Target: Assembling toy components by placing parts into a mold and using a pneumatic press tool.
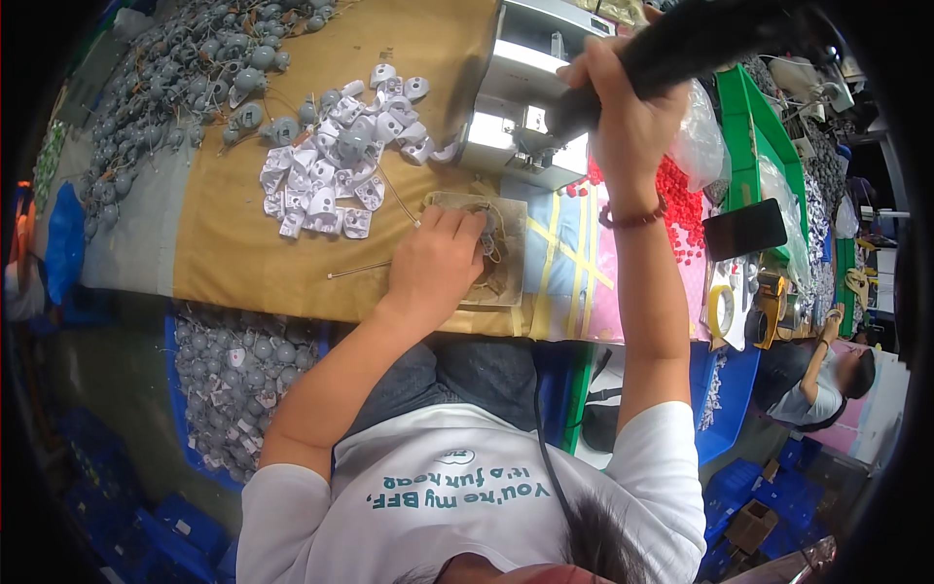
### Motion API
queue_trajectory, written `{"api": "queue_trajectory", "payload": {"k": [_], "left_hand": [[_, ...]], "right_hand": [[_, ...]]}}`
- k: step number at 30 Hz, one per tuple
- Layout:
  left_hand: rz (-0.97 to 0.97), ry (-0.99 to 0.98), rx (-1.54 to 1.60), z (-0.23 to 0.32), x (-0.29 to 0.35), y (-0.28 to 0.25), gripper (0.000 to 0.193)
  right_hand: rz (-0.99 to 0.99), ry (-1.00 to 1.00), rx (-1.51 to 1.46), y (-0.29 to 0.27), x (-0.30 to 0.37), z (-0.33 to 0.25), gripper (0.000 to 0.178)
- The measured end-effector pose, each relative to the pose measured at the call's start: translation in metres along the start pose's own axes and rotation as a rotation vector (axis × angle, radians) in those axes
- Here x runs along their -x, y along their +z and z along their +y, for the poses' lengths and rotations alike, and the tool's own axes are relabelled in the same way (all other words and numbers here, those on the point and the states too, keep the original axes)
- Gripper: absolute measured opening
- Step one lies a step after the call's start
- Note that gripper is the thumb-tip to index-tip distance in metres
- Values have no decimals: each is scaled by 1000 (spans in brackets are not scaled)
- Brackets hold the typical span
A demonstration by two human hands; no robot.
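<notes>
In the head view, the left hand (pixel 435 255) bends its fingers over a small grey piece (pixel 489 237) in a shallow tray (pixel 518 258), near the table's edge; I cannot tell whether it pinches. The right hand (pixel 628 112) wraps a black handle (pixel 696 49) at right. Green lettering, upside down, marks the white shirt (pixel 443 535).

From the left hand (pixel 436 261), the surface (pixel 238 258) lay open toward nine o'clock except for a thin wire (pixel 360 269); white plastic housings (pixel 321 185) blocked ten o'clock, a white machine (pixel 518 86) one o'clock.
</notes>
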State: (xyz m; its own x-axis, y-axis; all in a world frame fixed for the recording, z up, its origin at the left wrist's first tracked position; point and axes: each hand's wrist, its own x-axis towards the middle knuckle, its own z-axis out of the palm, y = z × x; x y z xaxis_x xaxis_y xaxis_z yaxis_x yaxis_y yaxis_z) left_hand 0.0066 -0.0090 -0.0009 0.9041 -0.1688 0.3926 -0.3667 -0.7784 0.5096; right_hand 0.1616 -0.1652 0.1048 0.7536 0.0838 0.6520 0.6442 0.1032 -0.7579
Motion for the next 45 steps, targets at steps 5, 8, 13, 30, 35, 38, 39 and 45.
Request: {"api": "queue_trajectory", "payload": {"k": [5,8,13,30,35,38,39,45], "left_hand": [[-14,-23,5,0,1,-2,33],[-27,-36,8,-2,1,-3,32],[-33,-45,18,-3,2,-2,32],[39,3,85,-6,1,-2,30],[36,-3,102,-7,2,-3,30],[-1,-27,100,-6,1,-5,29],[7,-28,102,-6,2,-5,29],[-40,-83,82,-4,1,-6,34]], "right_hand": [[-11,246,9,16,3,10,11],[-20,368,-109,23,32,-8,32],[-34,316,-151,32,77,-26,31],[-243,181,-13,30,114,-22,76],[-264,130,21,32,116,-26,62],[-309,157,48,31,115,-29,37],[-314,221,28,31,117,-30,27],[-135,331,-92,34,105,-35,65]]}}
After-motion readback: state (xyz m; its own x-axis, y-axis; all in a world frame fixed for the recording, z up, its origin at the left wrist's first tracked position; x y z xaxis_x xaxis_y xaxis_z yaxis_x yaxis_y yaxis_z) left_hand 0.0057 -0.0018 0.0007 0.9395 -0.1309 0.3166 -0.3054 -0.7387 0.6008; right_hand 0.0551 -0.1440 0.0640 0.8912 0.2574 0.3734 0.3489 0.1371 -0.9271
